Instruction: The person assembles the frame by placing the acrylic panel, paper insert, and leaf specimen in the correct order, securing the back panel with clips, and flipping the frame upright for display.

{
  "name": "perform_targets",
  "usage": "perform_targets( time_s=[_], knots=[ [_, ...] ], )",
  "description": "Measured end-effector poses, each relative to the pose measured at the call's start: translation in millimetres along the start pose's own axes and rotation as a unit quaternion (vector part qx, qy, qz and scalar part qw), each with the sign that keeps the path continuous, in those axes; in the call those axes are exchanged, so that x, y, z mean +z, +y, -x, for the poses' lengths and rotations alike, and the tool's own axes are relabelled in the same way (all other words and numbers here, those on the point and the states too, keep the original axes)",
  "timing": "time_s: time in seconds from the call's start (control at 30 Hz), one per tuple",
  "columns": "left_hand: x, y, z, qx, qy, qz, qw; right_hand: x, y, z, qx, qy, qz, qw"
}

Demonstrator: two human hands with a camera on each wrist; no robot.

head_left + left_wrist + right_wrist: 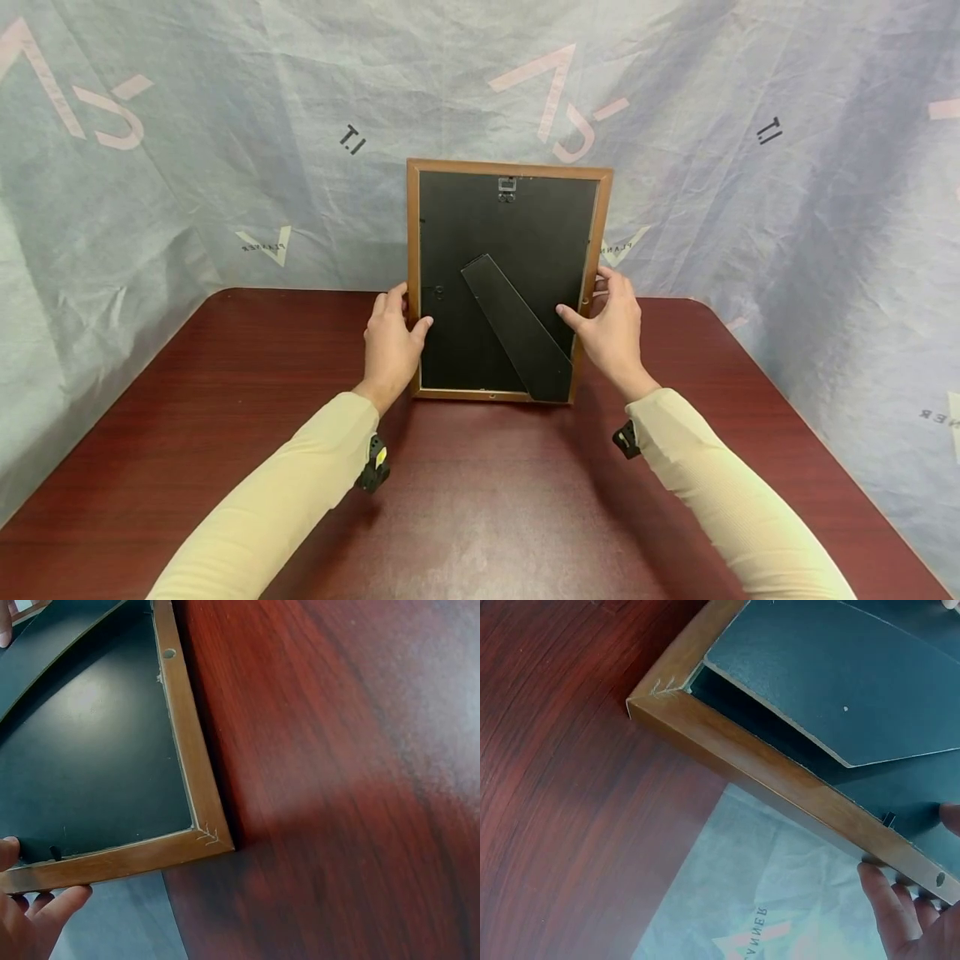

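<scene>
A wooden picture frame [510,396] stands upright on the table, its black back turned toward me. My left hand [393,337] grips the left edge low down, thumb on the backing and fingers round the far side. On the opposite edge my right hand [617,329] holds it the same way, its thumb over the backing. A black easel leg [517,329] slants across the back to the lower right corner; in the right wrist view its end stands slightly off the backing. Near the top sits a metal hanger [507,187]. The picture side is hidden.
The dark red wooden table [480,500] spreads out on both sides and in front of the frame. Behind it hangs a grey printed cloth [300,100], which also runs down along the sides. Each sleeve has a black device [373,464] at the wrist.
</scene>
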State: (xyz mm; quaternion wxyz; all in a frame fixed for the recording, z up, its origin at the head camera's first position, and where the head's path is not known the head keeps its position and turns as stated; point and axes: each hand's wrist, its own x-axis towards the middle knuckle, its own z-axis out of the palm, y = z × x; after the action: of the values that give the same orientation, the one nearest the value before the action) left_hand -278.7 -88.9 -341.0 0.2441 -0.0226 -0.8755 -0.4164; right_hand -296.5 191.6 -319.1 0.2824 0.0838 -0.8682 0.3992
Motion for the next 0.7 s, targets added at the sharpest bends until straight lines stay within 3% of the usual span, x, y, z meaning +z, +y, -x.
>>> perform_targets(
  time_s=[0.27,0.53,0.7],
  knots=[
    [1.8,-1.4,-0.7,0.001,0.006,0.008,0.9999,1.3,3.6,-1.6,-0.009,0.013,-0.013,0.9998],
    [-0.1,-6.6,1.4,0.016,-0.013,0.018,0.9996,-0.4,9.2,0.8,0.009,-0.006,-0.037,0.9992],
    [-5.8,-7.6,1.2,0.028,-0.028,0.020,0.9990,-4.3,13.4,0.7,-0.011,-0.013,-0.034,0.9993]
  ],
)
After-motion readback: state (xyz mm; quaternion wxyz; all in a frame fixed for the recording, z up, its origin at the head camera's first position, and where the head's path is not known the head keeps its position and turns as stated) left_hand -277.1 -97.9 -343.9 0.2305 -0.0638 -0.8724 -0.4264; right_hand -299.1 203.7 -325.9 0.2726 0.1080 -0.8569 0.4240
